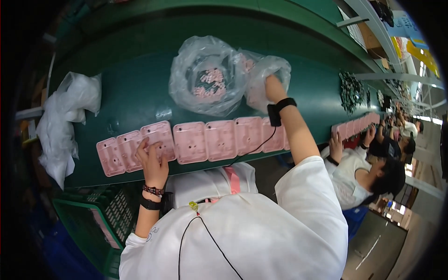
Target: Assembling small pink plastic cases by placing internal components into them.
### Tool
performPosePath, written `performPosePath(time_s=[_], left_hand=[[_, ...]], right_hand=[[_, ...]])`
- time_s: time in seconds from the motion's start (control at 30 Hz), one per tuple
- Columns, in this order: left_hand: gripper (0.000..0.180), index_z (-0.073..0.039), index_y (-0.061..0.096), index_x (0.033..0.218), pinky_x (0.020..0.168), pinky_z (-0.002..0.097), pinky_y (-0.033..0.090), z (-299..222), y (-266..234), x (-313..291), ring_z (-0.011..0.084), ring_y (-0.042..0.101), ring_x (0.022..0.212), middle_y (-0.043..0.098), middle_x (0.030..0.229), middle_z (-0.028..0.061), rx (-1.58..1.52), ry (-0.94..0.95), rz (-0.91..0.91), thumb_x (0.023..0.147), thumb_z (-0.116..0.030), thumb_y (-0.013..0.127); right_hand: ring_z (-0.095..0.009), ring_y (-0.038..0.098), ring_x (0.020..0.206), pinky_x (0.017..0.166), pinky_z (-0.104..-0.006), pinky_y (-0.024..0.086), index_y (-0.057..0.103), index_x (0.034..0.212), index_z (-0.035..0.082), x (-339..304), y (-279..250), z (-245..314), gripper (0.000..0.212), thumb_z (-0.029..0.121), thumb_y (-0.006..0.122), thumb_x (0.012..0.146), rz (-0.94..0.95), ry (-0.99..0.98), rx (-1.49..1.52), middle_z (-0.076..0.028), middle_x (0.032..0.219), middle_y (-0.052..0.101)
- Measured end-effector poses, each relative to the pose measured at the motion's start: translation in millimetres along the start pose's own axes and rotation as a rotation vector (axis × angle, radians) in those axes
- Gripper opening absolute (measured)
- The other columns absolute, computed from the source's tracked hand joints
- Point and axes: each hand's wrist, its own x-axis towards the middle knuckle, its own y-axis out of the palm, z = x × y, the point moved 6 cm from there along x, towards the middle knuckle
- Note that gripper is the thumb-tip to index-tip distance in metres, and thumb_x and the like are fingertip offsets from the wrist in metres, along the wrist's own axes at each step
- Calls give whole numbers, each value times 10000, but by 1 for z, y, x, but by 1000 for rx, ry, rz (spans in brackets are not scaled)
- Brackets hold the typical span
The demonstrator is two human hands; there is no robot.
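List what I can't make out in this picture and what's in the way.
Head view: fingers of the right hand, and anything they hold, hidden inside the cloudy bag.
Head view: right end of the pink tray row, behind the right forearm.
Head view: exact shapes of the small pink pieces, too small.
Head view: part of the tray under the left hand, covered by it.

Factory workshop: long green bench (312, 95), row of identical pink plastic shells (220, 140), co-workers (352, 184) farther along it.
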Motion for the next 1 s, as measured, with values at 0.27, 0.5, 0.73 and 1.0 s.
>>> performPosePath(time_s=[0.27,0.5,0.73,1.0], left_hand=[[236,-61,566,961,908,403,357,-142,81,-9,345,415,1065,401,1190,155,-149,-41,77,731,-20,597],[157,-25,562,918,714,313,456,-198,107,-5,263,562,817,535,972,118,-346,73,319,766,15,550],[118,-17,564,886,659,323,453,-206,101,-11,264,572,745,565,838,101,-228,145,266,772,9,548],[93,-28,565,871,628,350,451,-218,104,-17,283,568,731,568,816,103,-172,220,294,779,-21,551]], right_hand=[[-259,552,976,915,-391,324,609,984,114,-10,108,-20,287,240,465,770,281,-454,-500,-115,1006,613],[-246,564,955,868,-384,360,660,836,116,-3,71,-8,219,239,506,740,125,-438,-388,-99,907,639],[-312,626,775,682,-395,496,652,761,68,9,17,15,168,176,533,713,280,-327,-178,-144,786,643],[-340,628,718,630,-418,509,637,737,24,18,22,-3,171,160,538,710,127,-229,-100,-180,779,636]])
